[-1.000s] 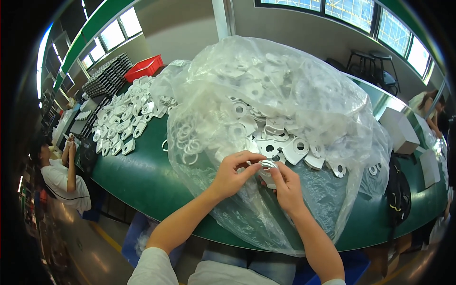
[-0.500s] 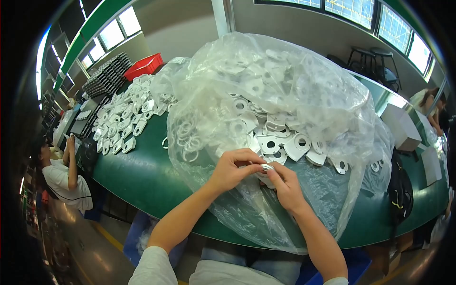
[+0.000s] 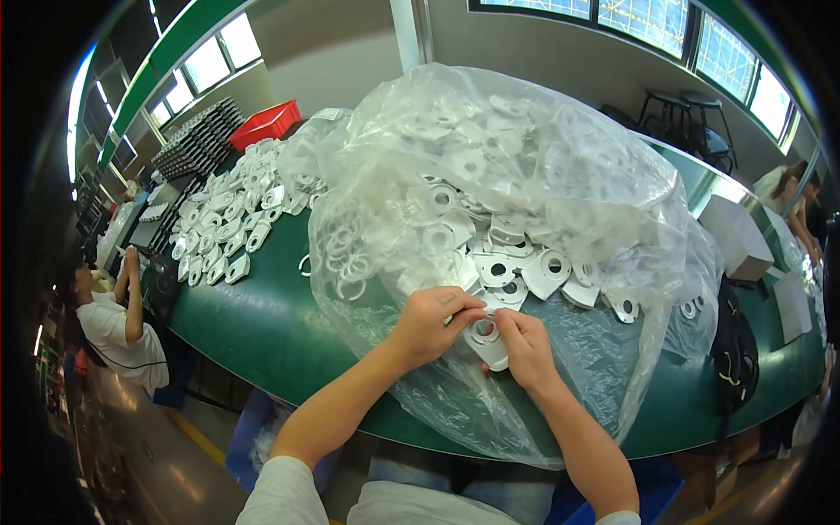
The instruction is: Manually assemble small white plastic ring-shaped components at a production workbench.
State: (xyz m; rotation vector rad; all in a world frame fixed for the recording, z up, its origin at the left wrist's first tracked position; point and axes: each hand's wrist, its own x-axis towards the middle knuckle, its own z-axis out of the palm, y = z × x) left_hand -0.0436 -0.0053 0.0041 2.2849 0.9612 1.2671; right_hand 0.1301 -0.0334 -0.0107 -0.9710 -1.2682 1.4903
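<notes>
Between my hands is a white plastic part [image 3: 492, 350] with a round hole, tilted so that its face shows. My right hand [image 3: 525, 348] is closed on its right side, thumb near the hole. My left hand [image 3: 430, 325] pinches at the upper edge of the part; whether a smaller piece sits in those fingertips is hidden. Just beyond my hands, similar white parts [image 3: 547, 269] with round holes spill from the mouth of a big clear plastic bag [image 3: 385, 149]. Several white rings [image 3: 350, 289] show through the bag's left side.
The green table [image 3: 262, 332] carries a heap of white parts [image 3: 232, 232] at the left. Behind it stand a red bin [image 3: 265, 124] and stacked grey trays [image 3: 199, 136]. White boxes [image 3: 735, 236] and a black bag [image 3: 735, 350] lie right. Another person [image 3: 122, 324] works at far left.
Both hands have come slightly lower and nearer to me. The white part has tipped, so its holed face now shows, where before it was mostly covered by my fingers.
</notes>
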